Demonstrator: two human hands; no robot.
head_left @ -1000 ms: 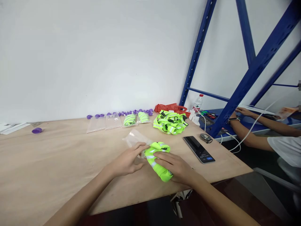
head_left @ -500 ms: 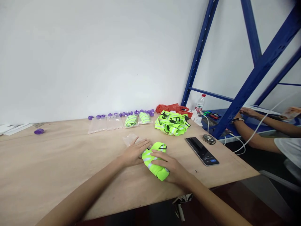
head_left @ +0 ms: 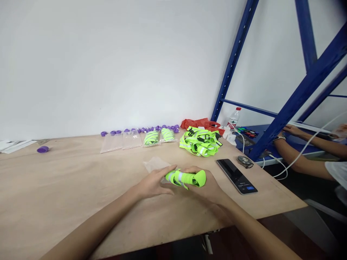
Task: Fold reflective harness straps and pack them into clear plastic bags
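Observation:
A folded neon-green reflective strap bundle (head_left: 184, 177) stands on its edge just above the wooden table. Wrapped round its right end is my right hand (head_left: 207, 186). My left hand (head_left: 155, 183) has its thumb and fingers apart at the bundle's left end, with the fingertips touching it. Beneath and behind my left hand lies a clear plastic bag (head_left: 155, 163), partly covered. A loose heap of green reflective straps (head_left: 200, 141) with black buckles lies farther back.
Flat clear bags (head_left: 111, 142) and two packed green bundles (head_left: 151, 138) line the back, before purple rolls. A phone (head_left: 236, 176), a tape measure (head_left: 244, 161) and a blue rack post (head_left: 234, 59) stand right. Another person's arms (head_left: 298, 159) are beyond.
The green bundle has been tipped up from lying flat onto its edge. My left hand has opened its thumb towards it, and my right hand has moved slightly up and right.

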